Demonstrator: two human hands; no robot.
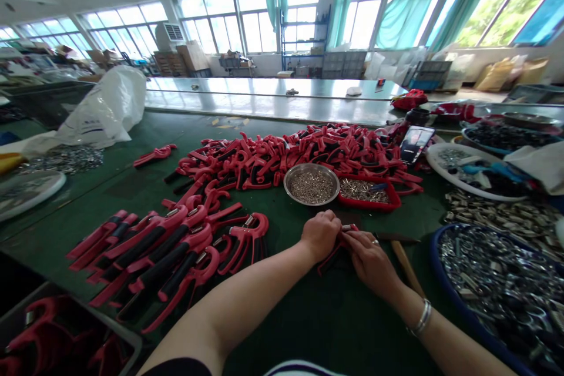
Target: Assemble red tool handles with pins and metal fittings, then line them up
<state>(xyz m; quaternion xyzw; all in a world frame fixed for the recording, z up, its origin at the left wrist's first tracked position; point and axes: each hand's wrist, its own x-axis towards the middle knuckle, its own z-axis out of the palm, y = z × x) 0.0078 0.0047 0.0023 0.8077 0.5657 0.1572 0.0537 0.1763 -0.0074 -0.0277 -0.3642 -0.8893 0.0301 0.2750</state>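
Close together near the table's middle, both hands work at a red-and-black spring-handled tool [326,263]. My left hand [321,234] is closed with its fingers pinched at the tool's upper end; any small part between them is hidden. From the other side my right hand [368,255] closes its fingers around the tool, hiding much of it. Just beyond the hands stand a steel bowl [312,187] of tiny metal pieces and a red tray [392,200] of small metal pins. A hammer [408,267] with a wooden handle lies beside my right hand.
Behind the bowl spreads a heap of red tool parts [282,155]. Assembled-looking red tools with springs [176,247] are stacked at left, above a bin [127,329] holding more. At right are a blue basin [436,258] of metal parts, a white plate [484,188] and a phone [415,144].
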